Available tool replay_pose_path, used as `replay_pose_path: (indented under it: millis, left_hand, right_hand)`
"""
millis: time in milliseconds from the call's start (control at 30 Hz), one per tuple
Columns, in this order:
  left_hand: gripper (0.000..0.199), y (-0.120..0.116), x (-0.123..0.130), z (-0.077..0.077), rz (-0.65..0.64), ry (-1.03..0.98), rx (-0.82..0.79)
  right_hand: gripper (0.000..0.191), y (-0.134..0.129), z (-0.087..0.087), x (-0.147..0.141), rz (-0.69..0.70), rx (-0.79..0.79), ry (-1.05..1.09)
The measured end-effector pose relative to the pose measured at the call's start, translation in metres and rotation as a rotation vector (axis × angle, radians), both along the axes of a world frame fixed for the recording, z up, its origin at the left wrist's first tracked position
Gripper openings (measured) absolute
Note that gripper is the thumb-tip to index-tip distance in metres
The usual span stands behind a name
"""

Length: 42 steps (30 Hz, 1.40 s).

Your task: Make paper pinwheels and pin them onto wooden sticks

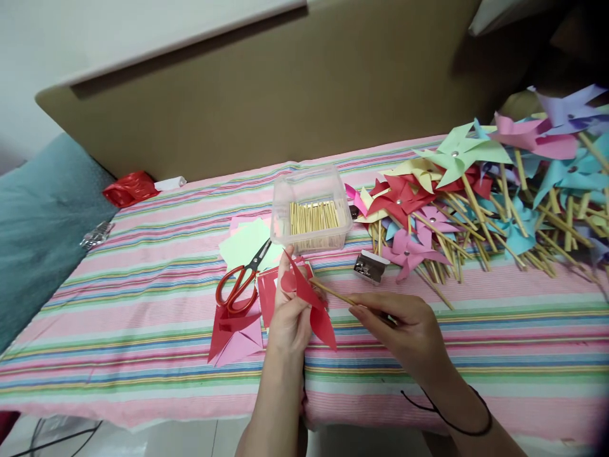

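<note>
A red paper pinwheel (314, 301) is pinched in my left hand (291, 317), its blades folded in toward the middle. My right hand (404, 330) grips the near end of a thin wooden stick (335, 292) between thumb and fingers. The stick's far end reaches the pinwheel; whether it is fastened there I cannot tell. Under and beside my left hand lie red paper squares (269, 298). Red-handled scissors (238, 289) rest on pale green paper (240, 244) to the left, above pink paper (245, 343).
A clear plastic box (309, 238) of sticks stands behind my hands. A small metal-filled case (370, 266) lies to its right. Many finished pinwheels (454, 154) are heaped at the right. A red plastic bag (130, 189) sits at the back left of the striped cloth (162, 285).
</note>
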<state>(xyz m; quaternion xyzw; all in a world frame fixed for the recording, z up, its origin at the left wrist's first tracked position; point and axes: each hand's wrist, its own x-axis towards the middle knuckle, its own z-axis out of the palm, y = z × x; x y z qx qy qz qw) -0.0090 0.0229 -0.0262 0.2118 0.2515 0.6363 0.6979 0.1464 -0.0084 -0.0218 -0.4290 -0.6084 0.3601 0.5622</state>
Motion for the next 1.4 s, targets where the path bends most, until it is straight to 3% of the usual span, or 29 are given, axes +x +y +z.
replay_pose_path:
  millis: [433,667,867,1233,1400]
  left_hand:
    - [0.1,0.002,0.0003,0.0002,0.025,0.069,-0.016]
    - [0.082,0.0054,-0.0036,-0.0073,0.024,0.146,0.041]
    - [0.088,0.0055,-0.0016,-0.0056,0.015,0.15,0.059]
    - [0.075,0.005,-0.0003,0.0009,0.024,0.137,0.075]
    - [0.083,0.0048,0.0003,0.0021,0.016,0.117,0.101]
  right_hand:
    - [0.019,0.0007,-0.0018,0.0052,-0.015,0.041,-0.093]
    - [0.02,0.0017,-0.0014,0.0083,-0.024,0.111,-0.106]
    - [0.019,0.002,-0.0028,0.0092,-0.012,0.182,-0.123]
    - [0.029,0.0,-0.004,0.0082,0.054,0.243,-0.124]
    - [0.033,0.0002,-0.0053,0.0078,0.083,0.256,-0.13]
